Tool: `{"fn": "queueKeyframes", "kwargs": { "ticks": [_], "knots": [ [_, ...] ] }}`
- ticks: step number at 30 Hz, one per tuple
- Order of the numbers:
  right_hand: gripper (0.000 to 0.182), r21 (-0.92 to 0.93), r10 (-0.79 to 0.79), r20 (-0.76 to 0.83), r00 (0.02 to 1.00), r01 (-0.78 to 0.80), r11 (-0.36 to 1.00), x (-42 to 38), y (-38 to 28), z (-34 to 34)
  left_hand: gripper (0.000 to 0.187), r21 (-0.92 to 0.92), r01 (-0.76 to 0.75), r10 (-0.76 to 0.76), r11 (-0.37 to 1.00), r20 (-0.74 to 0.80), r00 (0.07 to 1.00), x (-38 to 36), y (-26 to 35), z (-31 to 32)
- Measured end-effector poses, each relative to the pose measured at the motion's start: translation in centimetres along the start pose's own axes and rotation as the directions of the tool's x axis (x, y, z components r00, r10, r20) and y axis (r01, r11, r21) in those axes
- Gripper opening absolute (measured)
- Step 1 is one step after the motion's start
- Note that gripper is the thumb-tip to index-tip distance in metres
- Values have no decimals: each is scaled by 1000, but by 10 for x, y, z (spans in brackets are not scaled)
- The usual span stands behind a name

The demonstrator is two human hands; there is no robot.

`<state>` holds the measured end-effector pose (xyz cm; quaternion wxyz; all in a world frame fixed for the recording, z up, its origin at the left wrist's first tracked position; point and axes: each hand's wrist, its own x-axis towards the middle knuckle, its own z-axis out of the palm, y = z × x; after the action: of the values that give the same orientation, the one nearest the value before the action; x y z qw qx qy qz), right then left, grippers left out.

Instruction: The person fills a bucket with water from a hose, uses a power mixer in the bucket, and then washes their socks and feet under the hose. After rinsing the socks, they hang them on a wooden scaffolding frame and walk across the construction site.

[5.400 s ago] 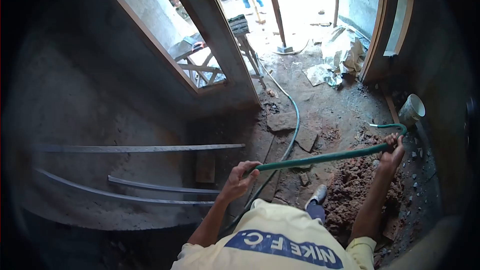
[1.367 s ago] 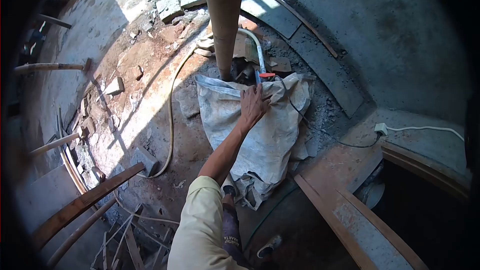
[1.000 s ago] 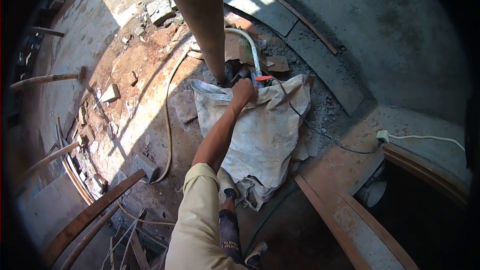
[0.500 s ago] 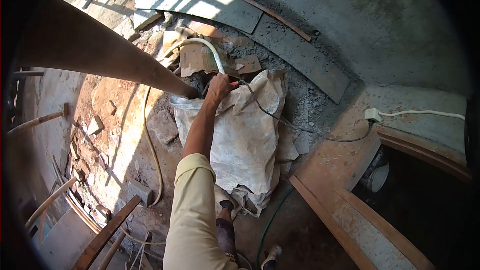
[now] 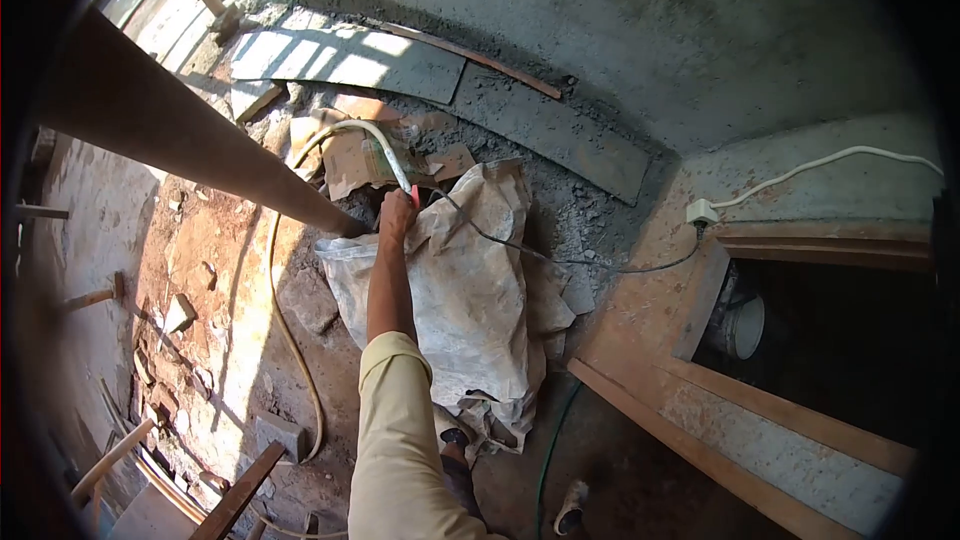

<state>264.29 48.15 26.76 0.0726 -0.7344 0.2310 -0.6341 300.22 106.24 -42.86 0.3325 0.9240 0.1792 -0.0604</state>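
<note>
My left hand (image 5: pixel 398 212) is closed at the lower end of a pale hose (image 5: pixel 378 138), by the top edge of a dirty whitish sack (image 5: pixel 450 290). A small red piece (image 5: pixel 415 197) shows beside the fingers; its shape is mostly hidden. From near it a dark cable (image 5: pixel 510 243) runs right to a white socket box (image 5: pixel 703 212). Torn cardboard (image 5: pixel 350 168) lies under the hose's curve. My right hand is out of view.
A thick brown post (image 5: pixel 200 115) slants in from the upper left. Long grey boards (image 5: pixel 560 125) lie along the wall. Wooden planks (image 5: pixel 690 440) frame a dark opening at the right. Stones and a yellowish hose (image 5: pixel 285 320) lie left of the sack.
The camera view has shifted, so the sack, boards and socket box appear further left, with most things lower. My left hand remains closed at the hose end by the sack's top edge.
</note>
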Motion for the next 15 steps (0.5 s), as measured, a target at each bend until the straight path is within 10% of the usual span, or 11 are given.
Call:
{"fn": "queueKeyframes", "kwargs": {
  "ticks": [2, 3, 6, 10, 15],
  "knots": [
    [69, 343, 117, 276, 954, -212, 915, 14, 15, -3, 31, 9, -57, 57, 998, -88, 994, 1, -6, 7],
    [65, -84, 24, -92, 995, -32, 996, 11, 26, -5, 33, -1, -70, 70, 998, 6, 998, 2, -4, -1],
    [56, -361, -303, -128, 944, 241, 901, 9, 29, -9, 49, 14, -262, 261, 965, 57, 964, 8, -4, -6],
    [66, 222, 85, -178, 980, -44, 974, -20, -38, 29, 29, 82, -425, 418, 901, 91, 904, 29, -20, -9],
    [65, 295, 156, -159, 975, -104, 950, -15, -30, 24, 33, 22, -243, 240, 970, 82, 967, 17, -10, -30]
  ]
}}
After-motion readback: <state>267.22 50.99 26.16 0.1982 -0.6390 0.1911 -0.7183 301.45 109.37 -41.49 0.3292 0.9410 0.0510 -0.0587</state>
